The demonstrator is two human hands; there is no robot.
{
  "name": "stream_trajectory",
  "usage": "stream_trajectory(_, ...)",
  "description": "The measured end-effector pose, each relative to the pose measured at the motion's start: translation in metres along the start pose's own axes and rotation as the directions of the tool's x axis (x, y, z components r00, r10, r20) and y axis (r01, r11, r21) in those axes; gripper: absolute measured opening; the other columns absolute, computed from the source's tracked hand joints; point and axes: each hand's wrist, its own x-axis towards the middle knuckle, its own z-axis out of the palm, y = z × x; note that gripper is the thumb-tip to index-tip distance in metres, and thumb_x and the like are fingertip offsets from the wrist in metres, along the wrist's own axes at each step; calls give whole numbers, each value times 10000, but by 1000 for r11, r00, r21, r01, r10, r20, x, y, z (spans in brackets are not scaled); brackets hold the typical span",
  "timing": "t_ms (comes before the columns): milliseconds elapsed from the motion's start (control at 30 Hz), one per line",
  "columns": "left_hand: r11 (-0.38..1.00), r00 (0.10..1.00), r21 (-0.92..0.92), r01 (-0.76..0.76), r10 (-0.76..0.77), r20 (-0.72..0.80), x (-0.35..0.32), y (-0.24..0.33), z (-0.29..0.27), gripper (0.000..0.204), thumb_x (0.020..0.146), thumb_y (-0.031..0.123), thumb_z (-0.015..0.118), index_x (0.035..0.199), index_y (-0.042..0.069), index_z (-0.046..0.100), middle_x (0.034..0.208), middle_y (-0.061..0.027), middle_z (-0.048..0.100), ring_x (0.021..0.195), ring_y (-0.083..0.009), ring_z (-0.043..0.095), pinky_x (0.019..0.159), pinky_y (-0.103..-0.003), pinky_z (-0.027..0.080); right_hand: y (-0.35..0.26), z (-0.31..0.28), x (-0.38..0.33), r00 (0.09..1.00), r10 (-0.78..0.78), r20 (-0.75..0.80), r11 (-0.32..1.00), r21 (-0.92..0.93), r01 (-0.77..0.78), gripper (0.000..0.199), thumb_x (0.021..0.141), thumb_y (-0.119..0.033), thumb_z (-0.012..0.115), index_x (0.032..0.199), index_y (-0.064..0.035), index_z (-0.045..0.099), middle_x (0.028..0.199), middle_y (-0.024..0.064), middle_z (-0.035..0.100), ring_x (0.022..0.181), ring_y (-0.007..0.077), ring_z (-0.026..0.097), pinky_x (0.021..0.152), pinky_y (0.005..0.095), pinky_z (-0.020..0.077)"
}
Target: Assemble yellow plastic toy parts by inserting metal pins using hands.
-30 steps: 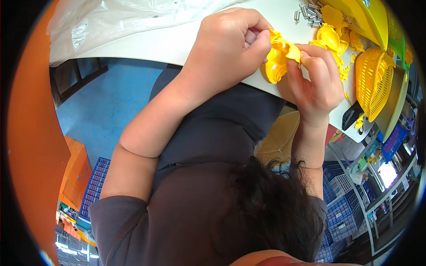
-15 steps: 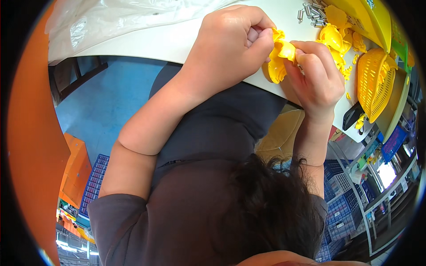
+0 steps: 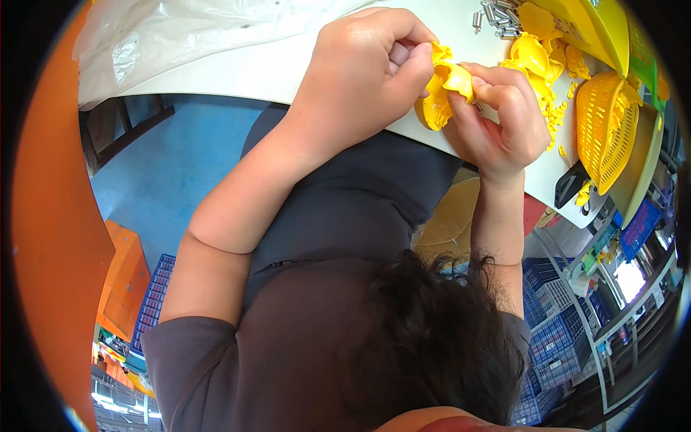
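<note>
Near the table's front edge, my left hand (image 3: 371, 83) is closed, thumb and forefinger pinching the upper end of a curved, glossy yellow plastic piece (image 3: 436, 109). My right hand (image 3: 505, 122) grips the right side of that piece between thumb and fingers. A bit of shiny metal shows by the right fingertips, too small to name. Part of the yellow piece is covered by my fingers. Just beyond my right hand lies a heap of similar yellow plastic pieces (image 3: 531, 59), with small scraps beside it. Several small silvery metal cylinders (image 3: 497, 17) lie behind the heap.
A yellow slotted basket (image 3: 599, 133) holding scraps and a larger yellow bin (image 3: 586, 32) stand at the right. Clear plastic sheeting (image 3: 194, 39) covers the table's far left. Blue crates (image 3: 554, 335) are stacked at lower right; an orange box (image 3: 124, 281) stands at left.
Both hands, with the yellow plastic piece between them, have shifted slightly left in the picture. The table items shift slightly the same way. The grip looks much the same.
</note>
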Motion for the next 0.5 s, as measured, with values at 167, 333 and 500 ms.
stream_trajectory(167, 998, 999, -66, 22, -20, 42, -2, -15, 3, 123, 948, 37, 602, 993, -61, 660, 853, -63, 694, 693, -82, 673, 638, -195, 543, 2, 3, -2, 999, 3, -36, 1000, -10, -3, 296, 702, -4, 838, 832, -21, 574, 838, 159, 723, 732, 234, 716, 651, 269, 552)
stream_trajectory(333, 1000, 998, -24, 3, -1, 60, -3, -16, 1, 133, 960, 44, 593, 1007, -62, 657, 839, -58, 692, 701, -76, 665, 639, -198, 533, -1, -5, 4, 1000, -1, 31, 1000, -29, 2, 304, 689, -15, 849, 814, -22, 572, 837, 155, 720, 730, 243, 715, 641, 268, 552)
stream_trajectory(500, 1000, 997, -26, 10, -8, 70, -3, -19, -1, 131, 965, 39, 590, 1012, -61, 659, 834, -57, 691, 701, -68, 654, 646, -195, 526, 10, -4, 6, 996, -15, 82, 993, 117, 6, 318, 665, -9, 852, 812, -19, 571, 843, 163, 713, 734, 246, 712, 631, 273, 551)
